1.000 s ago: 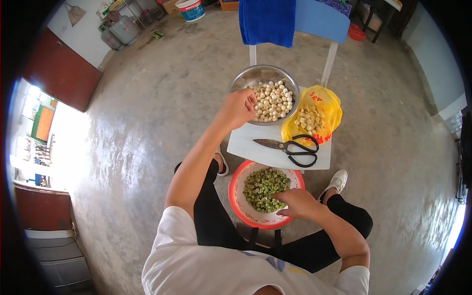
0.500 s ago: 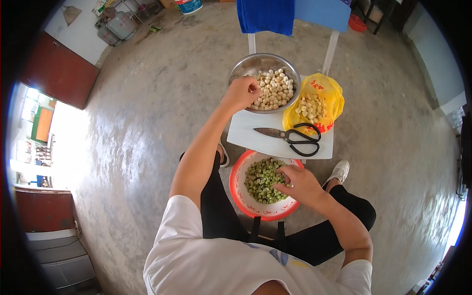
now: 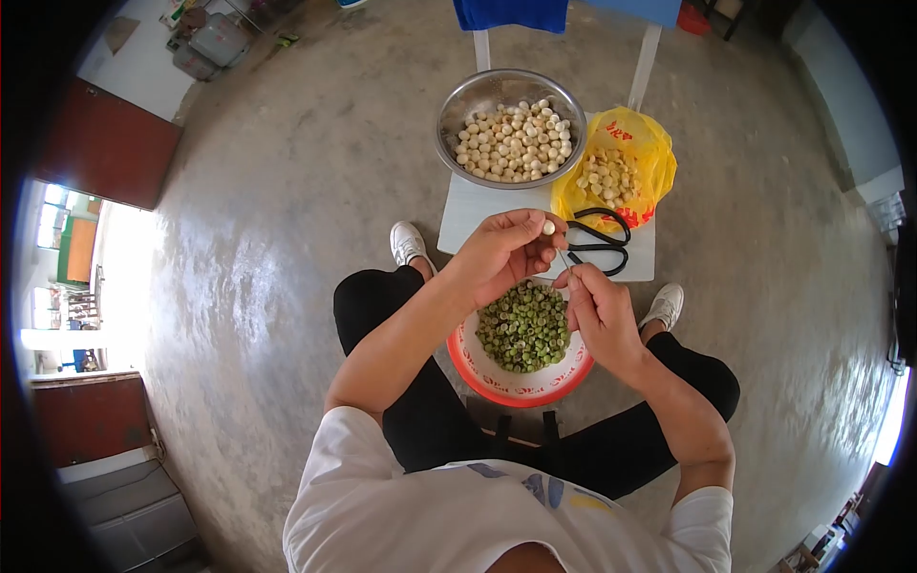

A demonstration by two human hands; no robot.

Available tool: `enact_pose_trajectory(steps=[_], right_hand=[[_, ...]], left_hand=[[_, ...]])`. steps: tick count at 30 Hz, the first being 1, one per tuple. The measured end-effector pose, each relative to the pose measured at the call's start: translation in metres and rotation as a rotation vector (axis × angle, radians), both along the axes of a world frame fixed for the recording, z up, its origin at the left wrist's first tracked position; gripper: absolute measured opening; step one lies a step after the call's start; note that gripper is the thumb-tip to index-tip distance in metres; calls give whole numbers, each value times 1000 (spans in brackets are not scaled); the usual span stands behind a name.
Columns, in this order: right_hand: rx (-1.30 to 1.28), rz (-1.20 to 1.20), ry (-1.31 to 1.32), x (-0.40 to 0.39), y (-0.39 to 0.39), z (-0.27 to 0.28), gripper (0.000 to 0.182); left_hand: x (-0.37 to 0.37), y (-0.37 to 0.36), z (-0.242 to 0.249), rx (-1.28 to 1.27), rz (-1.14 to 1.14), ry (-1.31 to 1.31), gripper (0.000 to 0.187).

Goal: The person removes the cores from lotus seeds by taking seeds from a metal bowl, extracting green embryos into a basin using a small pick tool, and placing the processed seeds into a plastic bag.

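My left hand [image 3: 499, 256] pinches a round, pale peeled lotus seed [image 3: 548, 227] between thumb and finger. Close beside it, my right hand [image 3: 606, 317] is closed on a thin pointed stick [image 3: 564, 258] that reaches toward the left fingers; whether its tip touches the seed is hard to make out. Below both hands is a red-rimmed white basin [image 3: 521, 392] with green seed caps [image 3: 522, 334] inside. Beyond them a steel bowl [image 3: 446, 138] holds many whole pale seeds [image 3: 516, 143]. A yellow plastic bag [image 3: 661, 167] at its right contains split pale pieces [image 3: 607, 177].
Black-handled scissors [image 3: 624, 258] lie on the white chair seat [image 3: 465, 212], their blades hidden behind my hands. A blue cloth [image 3: 516, 13] hangs over the chair back. My knees and white shoes [image 3: 409, 244] flank the basin on the concrete floor [image 3: 287, 191].
My left hand has come back from the steel bowl with a seed. My right hand has risen from above the basin to meet it. The view has tilted slightly downward.
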State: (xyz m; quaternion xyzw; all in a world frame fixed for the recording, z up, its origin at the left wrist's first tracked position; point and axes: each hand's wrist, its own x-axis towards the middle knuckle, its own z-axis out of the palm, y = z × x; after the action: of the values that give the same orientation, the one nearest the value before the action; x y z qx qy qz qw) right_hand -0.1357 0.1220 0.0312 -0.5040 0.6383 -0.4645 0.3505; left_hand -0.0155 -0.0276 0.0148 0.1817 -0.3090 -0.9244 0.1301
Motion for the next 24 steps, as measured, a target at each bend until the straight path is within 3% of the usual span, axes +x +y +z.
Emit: enact_pose_trajectory(steps=[6,14,24], right_hand=[[-31,-71,57,0,-6,-1,9],[-59,-59,58,2,-6,2,24],[-149,-73,96,4,-6,-2,25]], left_hand=[[0,6,5,22,-2,9,25],[2,6,7,40,-29,59,25],[4,6,9,-55,-18,18,21]])
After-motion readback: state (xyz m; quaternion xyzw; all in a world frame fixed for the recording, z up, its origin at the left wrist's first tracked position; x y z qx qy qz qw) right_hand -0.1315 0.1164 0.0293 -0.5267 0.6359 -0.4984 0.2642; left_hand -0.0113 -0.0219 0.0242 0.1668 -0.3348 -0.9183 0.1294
